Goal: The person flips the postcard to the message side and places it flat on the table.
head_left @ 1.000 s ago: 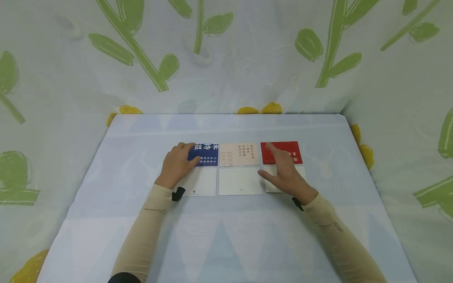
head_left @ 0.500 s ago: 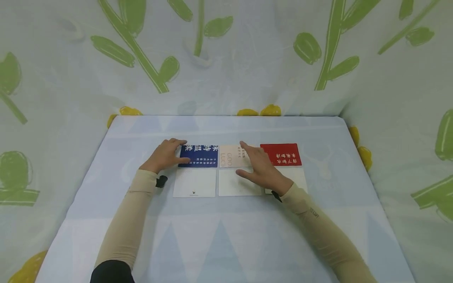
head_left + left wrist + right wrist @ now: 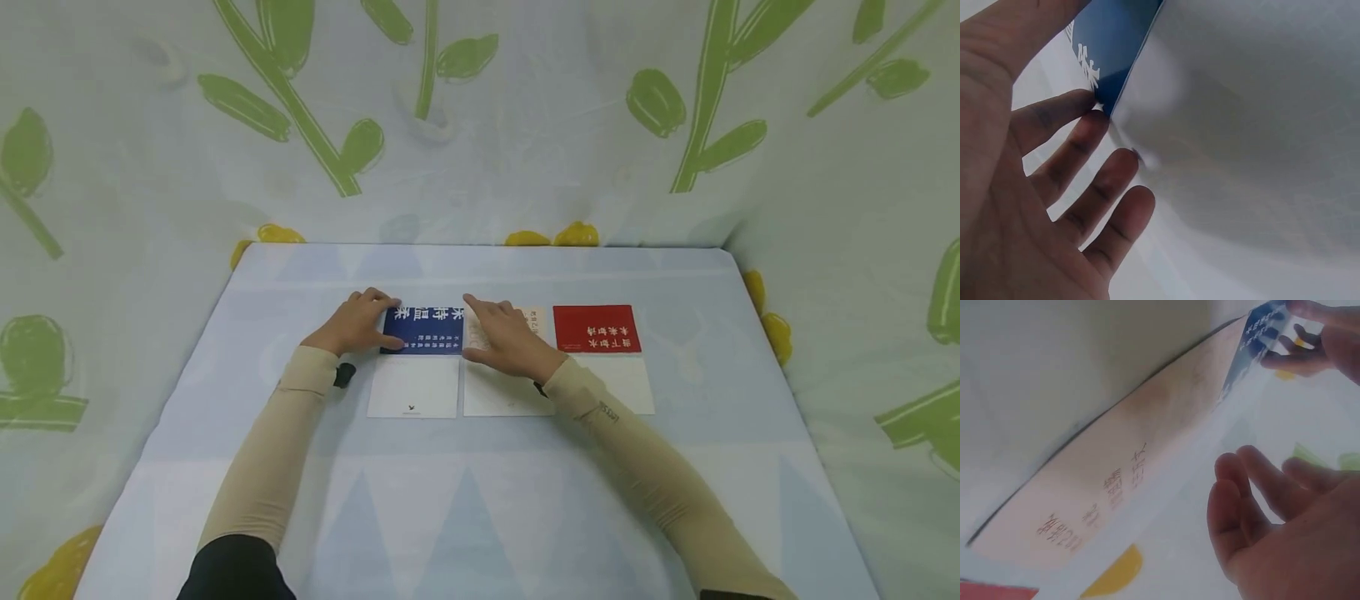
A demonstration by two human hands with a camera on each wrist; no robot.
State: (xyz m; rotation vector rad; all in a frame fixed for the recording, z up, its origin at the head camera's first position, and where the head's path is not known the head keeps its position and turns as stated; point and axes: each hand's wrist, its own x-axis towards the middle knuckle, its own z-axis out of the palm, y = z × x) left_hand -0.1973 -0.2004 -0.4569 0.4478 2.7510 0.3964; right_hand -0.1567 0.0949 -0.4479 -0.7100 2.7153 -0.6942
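Three coloured cards with printed writing lie side by side, each with a white panel right below it. At the left is the blue card (image 3: 433, 333), above its white panel (image 3: 412, 387). My left hand (image 3: 352, 323) is at its left edge, thumb and fingers spread; in the left wrist view a fingertip touches the corner of the blue card (image 3: 1119, 44). My right hand (image 3: 510, 340) is over the cream card (image 3: 537, 321), its thumb and fingers apart and pointing toward the blue card. The red card (image 3: 597, 328) lies at the right, away from both hands.
The table (image 3: 465, 500) has a pale cloth with blue triangles. Behind it and at the sides hangs a white curtain (image 3: 555, 150) with green leaves and yellow shapes. White panels (image 3: 487, 398) lie below the cream and red cards.
My left hand has drawn back left from over the blue card to its left edge. My right hand has moved left from the red card to over the cream card.
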